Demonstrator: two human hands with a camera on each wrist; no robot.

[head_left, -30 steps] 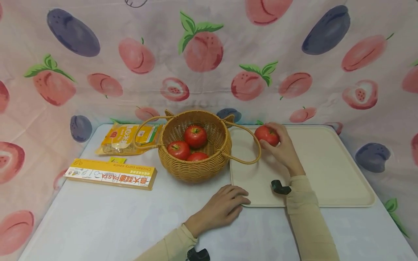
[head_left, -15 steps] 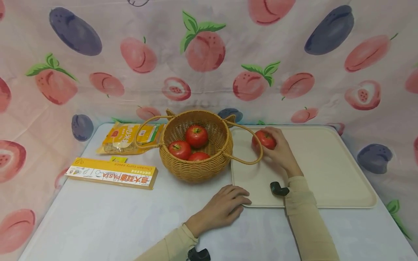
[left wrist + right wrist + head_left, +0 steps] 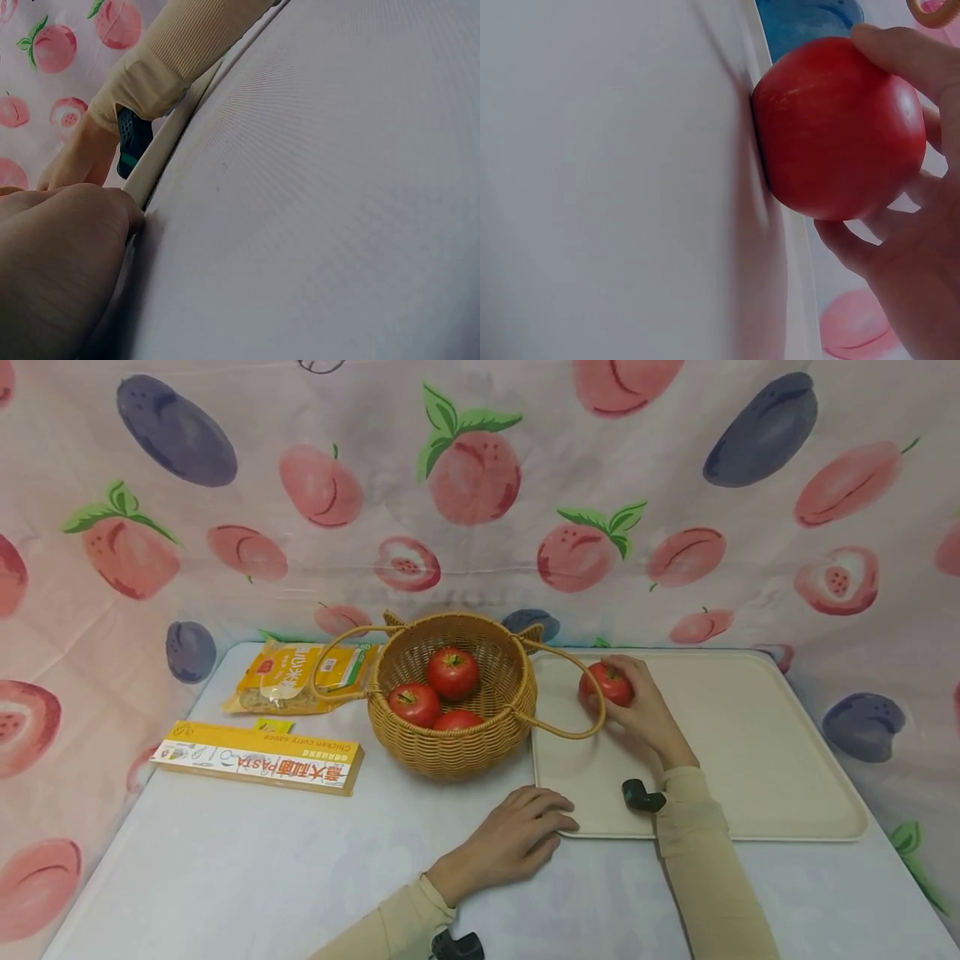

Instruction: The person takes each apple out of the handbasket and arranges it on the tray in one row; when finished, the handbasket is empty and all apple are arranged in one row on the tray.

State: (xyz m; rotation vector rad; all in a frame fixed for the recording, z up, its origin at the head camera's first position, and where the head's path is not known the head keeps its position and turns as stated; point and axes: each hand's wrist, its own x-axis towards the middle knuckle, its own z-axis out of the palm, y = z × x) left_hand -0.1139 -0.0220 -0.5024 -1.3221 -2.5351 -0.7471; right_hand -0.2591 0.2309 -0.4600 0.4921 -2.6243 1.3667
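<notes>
In the head view, my right hand [image 3: 645, 710] holds a red apple [image 3: 613, 683] at the left end of a cream tray [image 3: 765, 743]. Seen from the right wrist, the thumb and fingers are round the apple [image 3: 836, 131], whose base appears to touch the tray [image 3: 630, 180]. A basket handle crosses in front of the apple's left side. My left hand [image 3: 506, 837] rests at the tray's near left corner, fingers loosely bent and partly over the rim. The left wrist view shows this hand [image 3: 56, 262] beside the tray's edge [image 3: 169, 139]; its fingertips are hidden.
A wicker basket [image 3: 442, 758] with two looped handles stands left of the tray, holding three red apples [image 3: 452, 673]. Farther left lie a yellow food packet [image 3: 281, 681] and a pasta box [image 3: 258, 760]. A fruit-print cloth [image 3: 472, 560] hangs behind the table.
My right hand has moved the apple slightly left and down, behind the basket's handle, and is now nearly still. The left hand stays at the tray's corner. The head view has shifted slightly.
</notes>
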